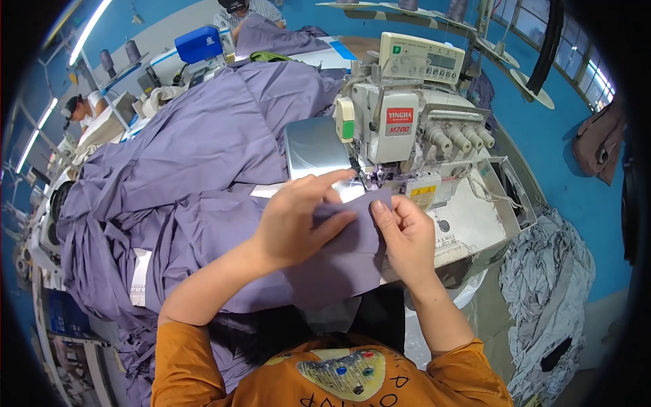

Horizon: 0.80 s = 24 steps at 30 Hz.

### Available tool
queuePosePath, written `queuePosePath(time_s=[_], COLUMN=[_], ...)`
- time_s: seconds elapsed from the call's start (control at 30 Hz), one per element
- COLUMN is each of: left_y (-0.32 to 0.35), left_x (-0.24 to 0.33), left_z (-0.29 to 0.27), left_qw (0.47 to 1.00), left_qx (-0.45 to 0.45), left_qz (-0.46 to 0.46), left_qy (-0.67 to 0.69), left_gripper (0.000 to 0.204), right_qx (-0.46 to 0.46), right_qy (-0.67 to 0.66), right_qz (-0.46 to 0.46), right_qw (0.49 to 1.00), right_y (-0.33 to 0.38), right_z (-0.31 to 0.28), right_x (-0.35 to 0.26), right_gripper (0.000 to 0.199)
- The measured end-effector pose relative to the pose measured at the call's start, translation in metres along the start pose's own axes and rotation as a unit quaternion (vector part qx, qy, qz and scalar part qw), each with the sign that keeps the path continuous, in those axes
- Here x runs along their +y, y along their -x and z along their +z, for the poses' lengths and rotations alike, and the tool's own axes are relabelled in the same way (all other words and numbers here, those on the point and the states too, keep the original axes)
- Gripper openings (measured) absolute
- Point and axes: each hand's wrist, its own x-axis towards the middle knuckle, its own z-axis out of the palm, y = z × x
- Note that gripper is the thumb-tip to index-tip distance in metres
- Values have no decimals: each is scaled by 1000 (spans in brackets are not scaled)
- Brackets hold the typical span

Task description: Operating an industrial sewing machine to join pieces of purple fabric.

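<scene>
In front of the boxy white metal sewing machine [392, 144], my right grip [409, 243] pinches smooth purple cloth [339, 268]; my left grip [288, 220] gapes, hold unclear; slack support could skew it.

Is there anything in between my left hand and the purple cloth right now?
Nothing visible: your left hand is right over the purple cloth, though contact is hard to judge. Your right hand pinches its edge.

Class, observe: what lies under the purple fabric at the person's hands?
Beneath the purple fabric, a pale work surface shows at the left and beside the shiny metal plate. Whatever else the fabric covers cannot be seen.
</scene>
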Motion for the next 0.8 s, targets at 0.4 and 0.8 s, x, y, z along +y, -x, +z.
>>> queuePosePath(time_s=[0.4,0.8], left_y=[-19,-18], left_x=[8,6], left_z=[5,6], left_qw=[997,994], left_qx=[-79,-72], left_qz=[-1,-30], left_qy=[-15,-70], left_gripper=[17,21], right_qx=[13,-154], right_qy=[-3,-75], right_qz=[38,255], right_qw=[999,952], right_y=[31,42], right_z=[-28,-31], right_x=[23,22], right_gripper=[44,17])
